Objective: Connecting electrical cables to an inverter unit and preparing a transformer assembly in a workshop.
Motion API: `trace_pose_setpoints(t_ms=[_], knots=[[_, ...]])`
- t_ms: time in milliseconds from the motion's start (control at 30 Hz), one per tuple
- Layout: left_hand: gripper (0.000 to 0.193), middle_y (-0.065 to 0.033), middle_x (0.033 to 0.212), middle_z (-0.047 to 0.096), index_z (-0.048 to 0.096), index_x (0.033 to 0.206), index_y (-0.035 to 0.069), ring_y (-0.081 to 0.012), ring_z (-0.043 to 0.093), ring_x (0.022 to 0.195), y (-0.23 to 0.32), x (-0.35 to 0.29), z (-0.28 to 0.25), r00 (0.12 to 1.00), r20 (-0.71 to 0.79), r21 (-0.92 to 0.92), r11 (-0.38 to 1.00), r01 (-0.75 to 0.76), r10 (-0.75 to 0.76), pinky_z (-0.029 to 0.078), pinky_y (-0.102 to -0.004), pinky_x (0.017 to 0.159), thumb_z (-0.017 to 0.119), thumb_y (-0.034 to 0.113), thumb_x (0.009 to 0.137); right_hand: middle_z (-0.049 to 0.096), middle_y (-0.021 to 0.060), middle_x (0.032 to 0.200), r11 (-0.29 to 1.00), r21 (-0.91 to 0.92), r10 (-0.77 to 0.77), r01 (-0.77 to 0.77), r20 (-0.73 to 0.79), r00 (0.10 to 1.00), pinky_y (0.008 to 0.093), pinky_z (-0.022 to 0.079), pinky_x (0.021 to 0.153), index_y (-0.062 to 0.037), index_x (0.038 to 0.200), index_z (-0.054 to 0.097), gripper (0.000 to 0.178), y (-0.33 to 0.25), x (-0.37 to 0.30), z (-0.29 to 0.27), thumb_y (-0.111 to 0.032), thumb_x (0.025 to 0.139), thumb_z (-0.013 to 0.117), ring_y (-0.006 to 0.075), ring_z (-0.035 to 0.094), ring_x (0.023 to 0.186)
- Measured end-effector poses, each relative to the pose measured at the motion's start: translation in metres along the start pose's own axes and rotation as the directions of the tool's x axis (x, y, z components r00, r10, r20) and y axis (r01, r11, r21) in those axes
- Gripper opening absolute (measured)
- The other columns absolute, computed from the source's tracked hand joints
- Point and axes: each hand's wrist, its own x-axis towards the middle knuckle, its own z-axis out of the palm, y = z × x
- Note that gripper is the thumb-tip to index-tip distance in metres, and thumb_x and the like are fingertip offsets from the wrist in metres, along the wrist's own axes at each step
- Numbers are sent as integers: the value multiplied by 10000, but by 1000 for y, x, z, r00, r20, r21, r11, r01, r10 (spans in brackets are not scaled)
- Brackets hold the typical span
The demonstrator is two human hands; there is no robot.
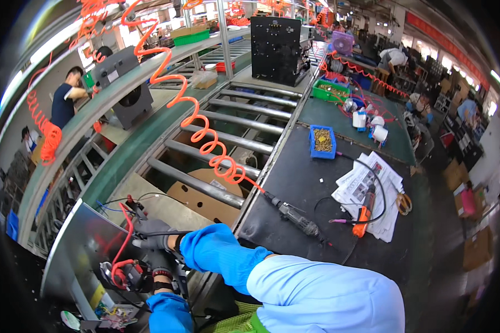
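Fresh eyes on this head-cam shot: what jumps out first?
The orange coiled hose, sweeping from the top left over the conveyor rollers to a dark tool on the black tabletop. Then the blue sleeves at bottom centre, left hand and right hand by a shiny metal panel, lower left. A tall black cabinet stands at top centre.

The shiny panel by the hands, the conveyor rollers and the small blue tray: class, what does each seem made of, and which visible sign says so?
Shiny panel: perhaps polished metal, though glossy plastic is possible; it shows blurred reflections.
Conveyor rollers: probably bare metal, smooth and grey; bright streaks run along them.
Small blue tray: likely smooth moulded plastic; its colour looks even and its walls thin.
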Motion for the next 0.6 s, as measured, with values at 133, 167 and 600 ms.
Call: trace_pose_setpoints(t_ms=[133,167,600], knots=[[389,-178,1198,619,590,1233,56,-325,587,1094,3,0,-6,1000,12,30,1000,0,-1,471,-386,903,516,260,911,616,217,956,999,-39,-23,21,-44,999,470,487,760,-45,1131,502,476,-1,-6,-7,-402,827,588,412,607,862],[390,-178,1199,619,589,1235,56,-324,586,1095,2,0,-10,1000,12,42,999,6,-7,471,-386,904,515,261,911,616,207,917,998,45,-42,46,-88,995,475,483,747,-49,1062,539,433,-1,-8,-9,-397,814,608,405,607,842],[337,-210,1114,641,616,1097,16,-321,654,936,33,-39,-15,950,-67,193,931,311,-303,522,-433,769,457,272,947,633,160,975,995,71,-61,73,-154,986,406,489,773,-108,1029,604,395,13,-1,29,-452,835,614,310,608,888]])
